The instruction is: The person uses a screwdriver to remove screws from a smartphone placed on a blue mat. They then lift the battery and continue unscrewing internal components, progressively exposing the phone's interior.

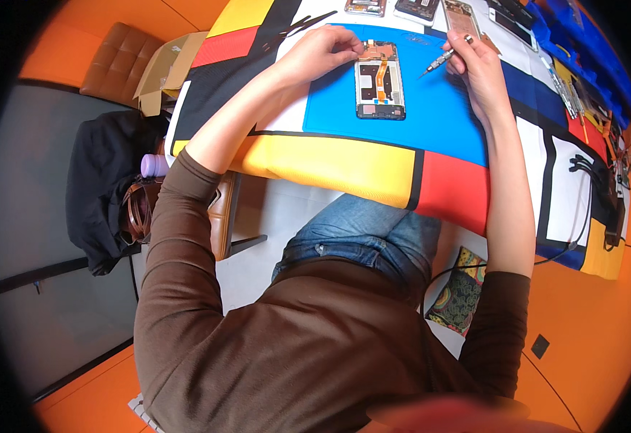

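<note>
Far left: a black jacket [103,191] is draped over a brown chair [117,61], with an open cardboard box [162,71] beside the table edge. The table carries a cloth [344,162] of yellow, red, blue, white and black blocks. The left hand [323,52] rests on the blue work mat [438,119], fingers curled and pinching at the top left corner of the opened phone [380,81]. The phone lies flat on the mat, back cover off, with an orange ribbon cable showing inside. The right hand [478,65] grips a small screwdriver [442,59], tip angled down toward the mat just right of the phone, not touching it. Further phones [462,16] lie along the far edge; black cables [593,173] trail at right.
</note>
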A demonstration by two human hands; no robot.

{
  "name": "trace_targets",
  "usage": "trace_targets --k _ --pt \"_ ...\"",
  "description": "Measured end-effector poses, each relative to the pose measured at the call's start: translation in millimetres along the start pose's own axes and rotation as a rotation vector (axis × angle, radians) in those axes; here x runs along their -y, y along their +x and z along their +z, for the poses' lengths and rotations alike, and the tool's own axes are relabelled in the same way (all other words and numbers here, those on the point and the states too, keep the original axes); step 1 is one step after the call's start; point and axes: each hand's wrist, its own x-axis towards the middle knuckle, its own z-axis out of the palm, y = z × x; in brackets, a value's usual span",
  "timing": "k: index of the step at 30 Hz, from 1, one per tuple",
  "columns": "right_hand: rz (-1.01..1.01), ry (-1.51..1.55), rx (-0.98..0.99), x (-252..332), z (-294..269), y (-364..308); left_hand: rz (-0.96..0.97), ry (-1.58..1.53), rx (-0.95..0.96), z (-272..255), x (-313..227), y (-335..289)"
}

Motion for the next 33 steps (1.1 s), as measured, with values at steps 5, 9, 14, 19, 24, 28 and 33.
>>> trace_targets --k 5,9,14,19,24,28,33 --pt "-0.020 -0.045 0.090 1.1 18.7 -7.5 -0.062 -0.094 -0.092 9.1 4.4 -9.4" --pt "-0.016 -0.044 0.107 -0.9 27.0 -9.2 0.084 -0.011 -0.056 -0.3 -3.8 -19.9" --pt "0.028 0.040 0.022 -2.9 27.3 -14.1 -0.022 -0.267 -0.002 -0.8 -24.0 -39.0" --pt "0.003 0.006 0.025 1.2 35.2 -21.7 -0.013 -0.437 0.117 0.8 -27.5 -47.8" --pt "0.046 -0.088 -0.067 7.2 42.6 -23.1 -0.039 -0.426 0.176 -4.8 -25.1 -55.3" --pt "0.074 -0.111 -0.103 8.3 41.1 -24.1 0.205 -0.249 0.024 -5.9 -22.8 -52.3" --pt "0.051 -0.145 -0.083 5.8 38.1 -26.1 0.271 -0.007 -0.025 -4.7 -26.7 -51.9"
